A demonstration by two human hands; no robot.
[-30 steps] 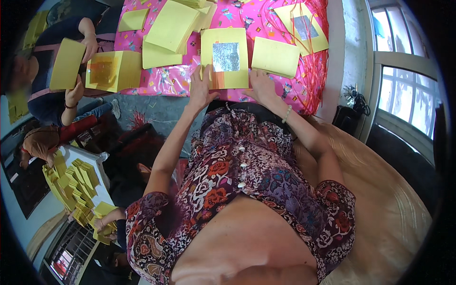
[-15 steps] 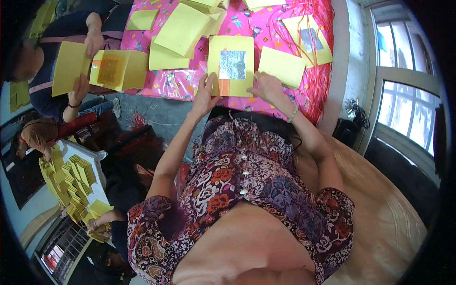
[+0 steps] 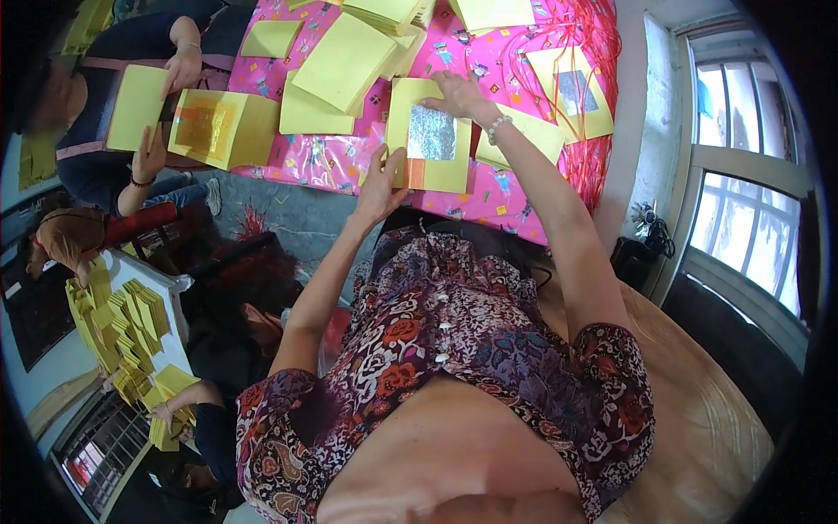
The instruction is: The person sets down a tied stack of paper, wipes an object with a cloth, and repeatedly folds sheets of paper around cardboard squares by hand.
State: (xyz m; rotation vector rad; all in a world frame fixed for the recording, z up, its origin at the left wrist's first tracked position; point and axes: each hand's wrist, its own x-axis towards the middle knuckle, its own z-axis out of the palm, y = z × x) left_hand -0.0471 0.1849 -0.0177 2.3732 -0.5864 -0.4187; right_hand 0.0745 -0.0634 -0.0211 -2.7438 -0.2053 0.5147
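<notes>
A stack of yellow paper sheets [image 3: 463, 175] lies before me on the pink patterned table cover, with a silver foil square [image 3: 434, 138] and an orange strip [image 3: 415, 173] on its top sheet. My left hand [image 3: 381, 185] is at the lower left edge of this stack, thumb and fingers closed on the edge. Across the upper right part lies my right hand [image 3: 463, 94], fingers stretched out flat over the top edge and the foil's upper corner. A beaded bracelet is on that wrist.
More yellow paper stacks [image 3: 345, 65] lie beyond to the left. Red strings [image 3: 589, 52] and another foil-marked sheet [image 3: 572, 92] are at the right. On the left, a co-worker's hands [image 3: 150, 157] hold yellow paper. Other people handle yellow stacks at a white table [image 3: 175, 327].
My right hand has moved up from the stack's lower right edge to its top, flattening out. The left hand stays by the left edge. The co-worker's paper has shifted slightly.
</notes>
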